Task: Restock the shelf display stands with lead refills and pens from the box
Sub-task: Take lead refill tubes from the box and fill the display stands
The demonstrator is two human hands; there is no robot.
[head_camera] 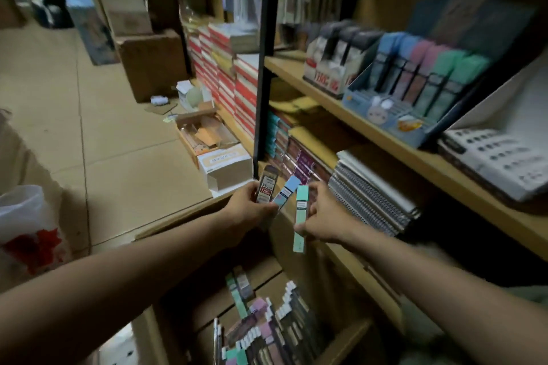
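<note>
My left hand (247,207) grips two lead refill packs, a dark one with a red label (267,187) and a blue-topped one (286,191). A long green refill pack (301,216) is pinched upright in my right hand (321,218), just beside the others. Below my arms sits the open cardboard box (184,299) with several pink, green and dark packs and pens (267,326). On the upper shelf stand a blue display stand (382,115) with pastel packs and a white display stand (323,80) with dark packs.
Spiral notebooks (373,195) lie stacked on the lower shelf at my right. A black upright post (262,68) divides the shelving. Small open boxes (219,163) and larger cartons (148,62) sit on the tiled floor at left, plus a white plastic bag (26,225).
</note>
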